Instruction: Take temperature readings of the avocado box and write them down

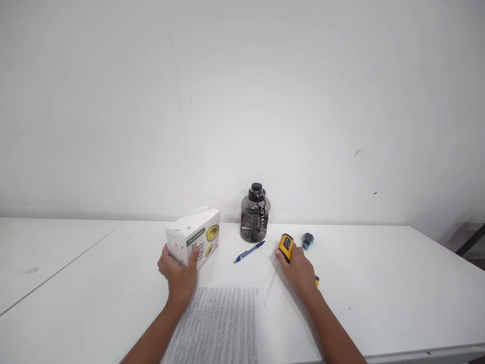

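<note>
My left hand [178,275] grips the near end of a white box [176,237] printed with avocados, its thumb on the printed side. The box stands at an angle and seems slightly tilted; whether its base touches the table is unclear. My right hand [299,268] is closed around a yellow-and-black handheld device [286,246] with a small dark panel, low over the table. A bit of yellow [317,281] peeks out beside the right wrist; I cannot tell if it belongs to the same device. Between the hands lies a blue pen [249,252].
A dark see-through bottle [254,215] with a black cap and strap stands near the wall. A blue watch-like item [307,240] lies right of my right hand. A patterned grey-white sheet [223,323] lies in front on the white table [379,293].
</note>
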A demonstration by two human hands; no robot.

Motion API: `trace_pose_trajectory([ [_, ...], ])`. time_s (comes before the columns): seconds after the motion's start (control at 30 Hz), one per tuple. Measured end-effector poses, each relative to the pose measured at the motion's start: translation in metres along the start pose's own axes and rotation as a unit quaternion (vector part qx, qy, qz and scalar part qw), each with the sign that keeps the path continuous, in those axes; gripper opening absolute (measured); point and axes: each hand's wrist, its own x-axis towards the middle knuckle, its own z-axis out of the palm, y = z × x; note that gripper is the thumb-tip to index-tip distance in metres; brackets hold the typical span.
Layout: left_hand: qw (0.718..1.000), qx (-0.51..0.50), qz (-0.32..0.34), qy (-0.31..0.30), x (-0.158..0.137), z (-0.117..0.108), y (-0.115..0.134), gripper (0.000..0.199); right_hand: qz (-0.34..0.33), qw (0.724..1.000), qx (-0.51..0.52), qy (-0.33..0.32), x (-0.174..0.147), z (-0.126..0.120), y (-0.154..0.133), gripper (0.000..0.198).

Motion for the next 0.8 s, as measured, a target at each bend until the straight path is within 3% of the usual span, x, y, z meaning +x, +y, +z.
trace_pose_trajectory([
  [0.17,1.0,0.009,0.004,-0.003,0.001,0.001,-0.002,0.104,0.008,0.994,-0.108,-0.011,0.005,0.003,-0.001,0.063],
  [0.37,0.999,0.024,0.022,0.005,0.003,0.003,-0.005,0.108,-0.006,0.992,-0.128,-0.004,0.014,0.01,0.013,0.057],
  [0.5,0.999,0.017,0.032,0.006,0.004,0.007,-0.012,0.104,-0.034,0.984,-0.155,0.085,0.018,0.025,0.013,0.057],
  [0.57,0.999,0.017,0.037,-0.004,0.005,0.01,-0.015,0.102,-0.099,0.972,-0.174,0.127,0.02,0.032,0.003,0.055],
  [0.7,0.998,0.011,0.056,-0.012,0.008,0.014,-0.018,0.096,-0.297,0.93,-0.217,-0.008,0.023,0.038,-0.032,0.067],
  [0.8,0.998,0.007,0.053,-0.03,0.007,0.015,-0.018,0.102,-0.29,0.922,-0.253,-0.052,0.026,0.04,-0.054,0.068],
])
